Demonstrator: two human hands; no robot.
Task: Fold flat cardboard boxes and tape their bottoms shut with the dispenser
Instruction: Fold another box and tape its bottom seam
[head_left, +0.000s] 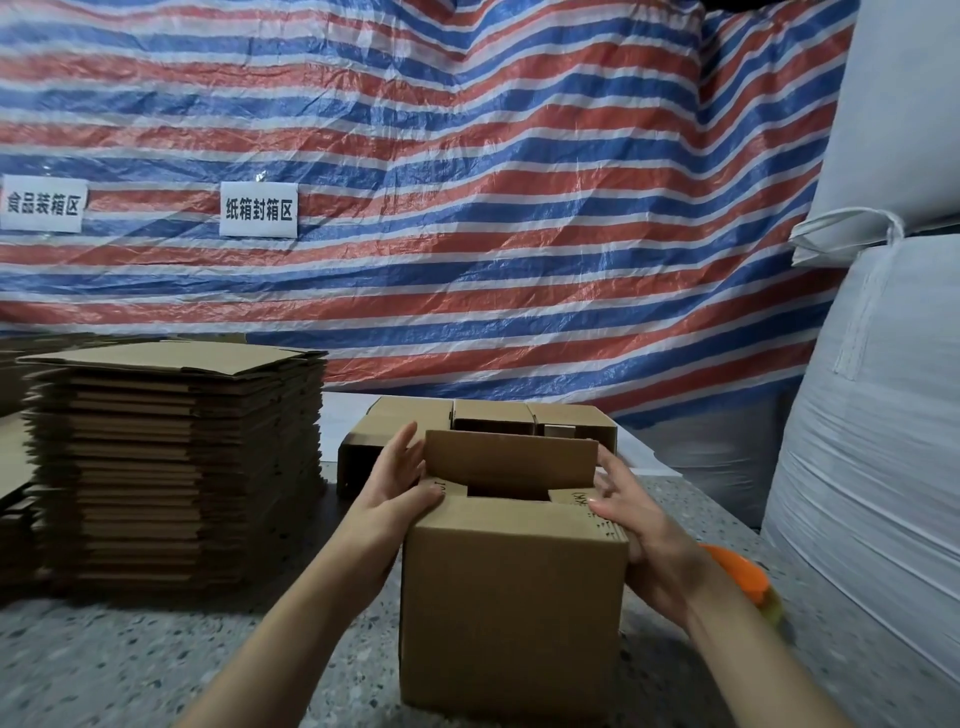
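A: Where was the box (511, 608)?
B: Standing on the speckled floor (130, 670), between both hands. Near flap folded down flat, two side flaps in, far flap (511, 460) still upright.

A: Left hand (387, 499)?
B: On the box's left top corner. Fingers straight, lying against the left end of the far flap, thumb pressed on the near flap's edge. Not curled round anything, so relaxed, flat contact only.

A: Right hand (639, 525)?
B: Mirror of that on the right top corner. Fingers spread and mostly straight, tips at the right end of the far flap, thumb on the top edge, palm against the right wall. Pressing, no pinch that I could see.

A: Dispenser?
B: Orange tape dispenser (740, 577) just beyond the right wrist, on the outer side, on the floor. Mostly hidden by the forearm, neither hand on it.

A: Anything else around?
B: Stack of flat cardboard (176, 467) well out past the left hand, tall, top sheet slightly lifted. Folded boxes (483, 421) right behind the fingertips of both hands, just beyond the far flap. White woven sacks (872, 415) past the right hand. Striped tarp (467, 182) across the back with two paper signs (258, 209), above the left-hand side.

A: Tape on the box?
B: Couldn't tell from this angle.
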